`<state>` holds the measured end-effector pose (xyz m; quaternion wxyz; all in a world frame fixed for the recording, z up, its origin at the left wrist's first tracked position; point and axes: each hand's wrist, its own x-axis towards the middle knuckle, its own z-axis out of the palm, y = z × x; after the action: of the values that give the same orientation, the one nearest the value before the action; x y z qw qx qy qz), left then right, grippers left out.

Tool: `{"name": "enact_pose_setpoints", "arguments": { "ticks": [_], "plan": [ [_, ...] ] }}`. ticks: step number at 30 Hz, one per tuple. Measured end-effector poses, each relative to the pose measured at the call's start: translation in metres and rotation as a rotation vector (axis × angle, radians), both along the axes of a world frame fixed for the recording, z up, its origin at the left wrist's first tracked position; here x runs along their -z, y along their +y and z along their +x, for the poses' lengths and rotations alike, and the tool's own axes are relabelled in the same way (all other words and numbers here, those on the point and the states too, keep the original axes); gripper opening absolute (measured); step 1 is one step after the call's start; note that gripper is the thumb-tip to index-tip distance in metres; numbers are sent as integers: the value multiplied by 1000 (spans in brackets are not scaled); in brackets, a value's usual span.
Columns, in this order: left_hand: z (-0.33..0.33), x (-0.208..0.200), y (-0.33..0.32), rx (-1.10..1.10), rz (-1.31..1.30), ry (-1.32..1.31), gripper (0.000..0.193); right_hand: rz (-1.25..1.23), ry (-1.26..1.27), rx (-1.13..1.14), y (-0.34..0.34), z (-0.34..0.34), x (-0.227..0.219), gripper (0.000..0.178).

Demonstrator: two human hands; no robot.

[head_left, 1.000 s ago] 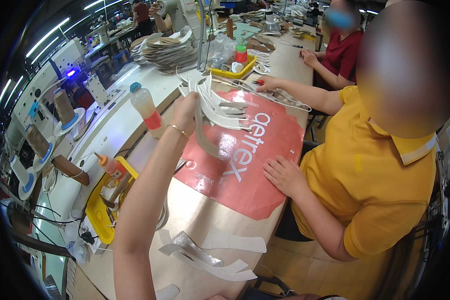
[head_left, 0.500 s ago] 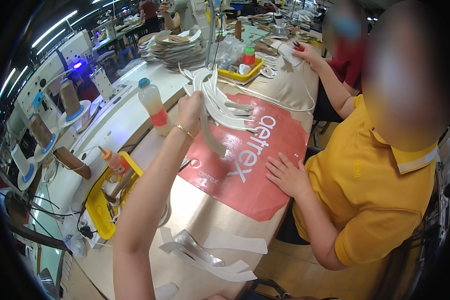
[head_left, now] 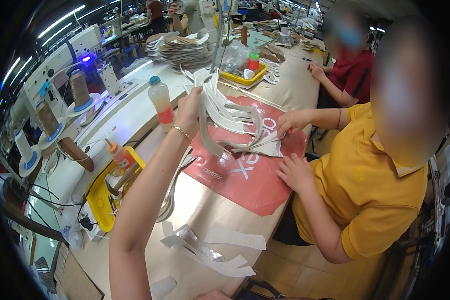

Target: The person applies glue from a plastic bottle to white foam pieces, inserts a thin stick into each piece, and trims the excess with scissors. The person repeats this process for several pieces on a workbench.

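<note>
My left hand [head_left: 189, 107] reaches far over the table, fingers closed at the edge of a pile of curved white strips [head_left: 217, 105]. One curved beige-grey strip [head_left: 208, 134] hangs down from it. The strips lie over a red printed sheet [head_left: 235, 192]. Of my right hand [head_left: 212, 295] only a sliver shows at the lower edge; its fingers are hidden. Between my arm and the lower table edge lie loose flat white pieces [head_left: 235, 236] and a shiny silver piece [head_left: 197, 241].
A co-worker in yellow grips a bundle of white pieces [head_left: 265, 146] over the sheet, other hand flat. Left of my arm are a yellow tray of tools [head_left: 101, 206], a glue bottle [head_left: 119, 152] and thread spools [head_left: 80, 90]. A clear bottle [head_left: 161, 102] stands beyond.
The co-worker in yellow now has a hand on a bundle of white pieces set on the red sheet. My left hand stays at the pile. The view has shifted slightly.
</note>
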<state>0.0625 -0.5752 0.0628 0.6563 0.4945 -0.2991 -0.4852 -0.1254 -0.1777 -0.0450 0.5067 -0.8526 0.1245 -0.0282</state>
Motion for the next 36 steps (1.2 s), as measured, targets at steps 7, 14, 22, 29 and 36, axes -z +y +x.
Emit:
{"name": "enact_pose_setpoints", "arguments": {
  "ticks": [7,14,22,29,36],
  "plan": [
    [10,-2,12,0,1,68,37,-13,-38,41,2,-3,4,19],
    [-5,-4,105,163,25,225,33,-50,-51,23,4,-2,16,24],
    [9,-5,307,167,269,353,29,-100,154,-104,-5,2,12,34],
    [70,11,519,142,349,205,30,-111,182,-47,-6,4,1,31],
    [111,50,681,-277,481,-122,38,-222,174,-17,-6,7,-8,39]
  ]
}}
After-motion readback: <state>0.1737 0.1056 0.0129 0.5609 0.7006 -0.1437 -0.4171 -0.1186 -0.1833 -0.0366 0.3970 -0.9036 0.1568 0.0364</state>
